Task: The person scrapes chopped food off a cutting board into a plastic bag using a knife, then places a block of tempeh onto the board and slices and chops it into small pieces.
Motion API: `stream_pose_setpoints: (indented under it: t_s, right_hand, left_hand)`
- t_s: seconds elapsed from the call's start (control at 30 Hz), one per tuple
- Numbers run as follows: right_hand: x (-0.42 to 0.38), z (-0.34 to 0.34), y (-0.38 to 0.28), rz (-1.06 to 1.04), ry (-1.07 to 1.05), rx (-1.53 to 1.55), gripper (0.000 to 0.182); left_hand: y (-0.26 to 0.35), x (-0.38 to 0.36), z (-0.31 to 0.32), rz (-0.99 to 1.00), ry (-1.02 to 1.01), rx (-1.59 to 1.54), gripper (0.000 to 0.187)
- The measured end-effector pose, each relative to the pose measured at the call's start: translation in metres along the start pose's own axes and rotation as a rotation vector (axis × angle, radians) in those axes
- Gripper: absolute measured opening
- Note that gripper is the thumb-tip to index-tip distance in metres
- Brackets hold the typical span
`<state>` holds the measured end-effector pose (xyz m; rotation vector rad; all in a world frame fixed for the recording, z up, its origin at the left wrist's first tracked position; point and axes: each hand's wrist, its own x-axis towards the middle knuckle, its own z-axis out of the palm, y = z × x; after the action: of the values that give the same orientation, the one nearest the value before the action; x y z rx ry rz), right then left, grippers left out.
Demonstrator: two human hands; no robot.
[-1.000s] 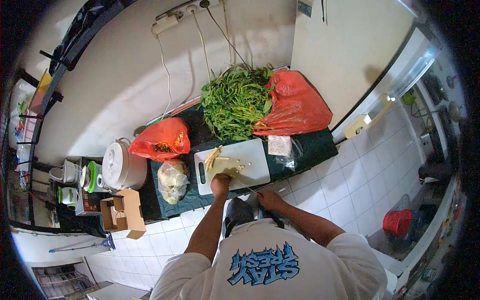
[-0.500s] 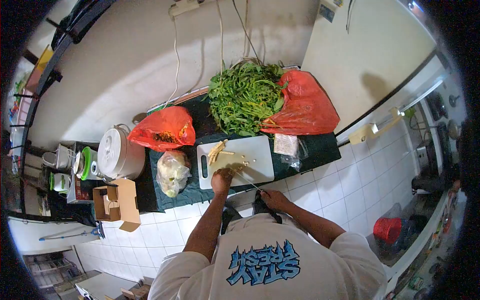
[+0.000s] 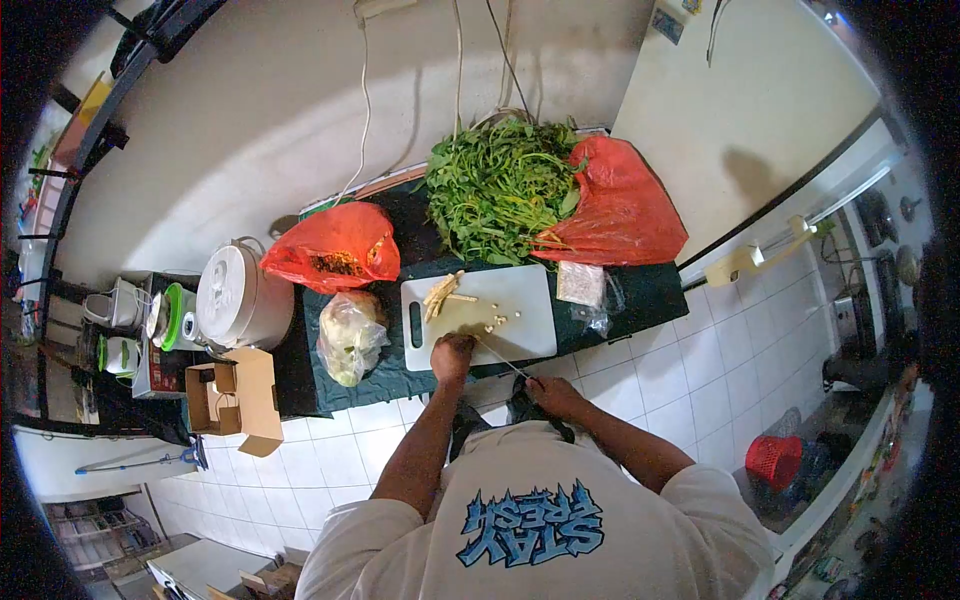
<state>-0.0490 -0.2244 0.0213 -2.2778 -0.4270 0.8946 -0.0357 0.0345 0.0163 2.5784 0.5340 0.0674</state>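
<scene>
A white cutting board (image 3: 537, 335) with a dark-rimmed handle slot lies on the dark green table cover. My left hand (image 3: 453, 357) is closed at the board's near edge, fingers curled down; whatever they pinch is hidden beneath them. In my right hand (image 3: 553, 394) is the handle of a knife (image 3: 503, 359), its thin blade slanting across the near edge toward my left fingertips. Beyond my left hand lies a small pile of pale yellowish sticks (image 3: 440, 295). Several short cut pieces (image 3: 497, 321) are scattered right of it.
A heap of leafy greens (image 3: 500, 190) and a red plastic bag (image 3: 630, 210) stand behind the board. Right of it is a wrapped pale block (image 3: 580, 284). To the left are another red bag (image 3: 335, 243), a bagged pale vegetable (image 3: 350, 338), a white rice cooker (image 3: 237, 300) and an open carton (image 3: 258, 400).
More short cut pieces show on the board beside the knife. Both hands stay in nearly the same place, and the whole view has shifted slightly.
</scene>
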Motion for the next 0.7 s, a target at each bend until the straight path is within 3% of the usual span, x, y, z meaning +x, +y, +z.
stream_pose_setpoints:
  t_s: [0.2,0.43,0.5,0.7]
  right_hand:
    - [0.001,-0.007,-0.008,0.023,0.040,-0.099,0.054]
    - [-0.005,-0.019,-0.011,-0.023,0.032,0.034,0.059]
    - [-0.004,-0.008,-0.005,-0.045,0.060,0.015,0.060]
    - [0.000,0.005,0.004,0.018,-0.016,0.007,0.061]
  left_hand:
    - [-0.016,0.007,0.019,0.196,0.061,0.091,0.020]
    - [-0.020,0.004,0.008,0.229,-0.006,0.073,0.018]
    - [-0.024,-0.001,0.006,0.281,0.006,-0.059,0.017]
    - [-0.019,-0.005,0.008,0.125,0.050,-0.076,0.016]
